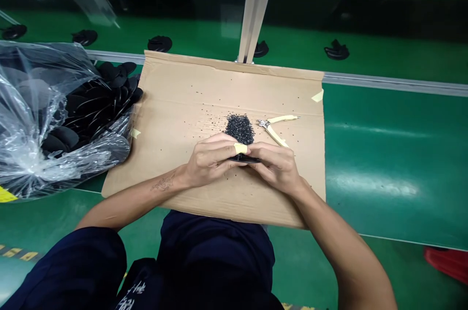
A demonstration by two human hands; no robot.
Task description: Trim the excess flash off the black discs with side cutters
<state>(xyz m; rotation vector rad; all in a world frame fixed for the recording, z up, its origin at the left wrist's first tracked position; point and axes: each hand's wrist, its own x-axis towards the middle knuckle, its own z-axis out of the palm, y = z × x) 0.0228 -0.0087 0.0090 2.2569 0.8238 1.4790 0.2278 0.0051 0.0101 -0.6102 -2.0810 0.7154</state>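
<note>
Between my two hands is a thin black disc-like part, held low over the cardboard. My left hand is closed on its left side, with yellow tape around the thumb. Closed on the right side of the same part is my right hand. Fingers cover most of the part, so its full shape is hidden. Just beyond the hands lies a heap of small black bits. Cutting pliers with pale yellow handles rest to the right of the heap, jaws pointing left.
A cardboard sheet covers part of the green table. At left, a clear plastic bag holds many black discs. A metal post rises behind the cardboard. Several black parts lie beyond the metal rail.
</note>
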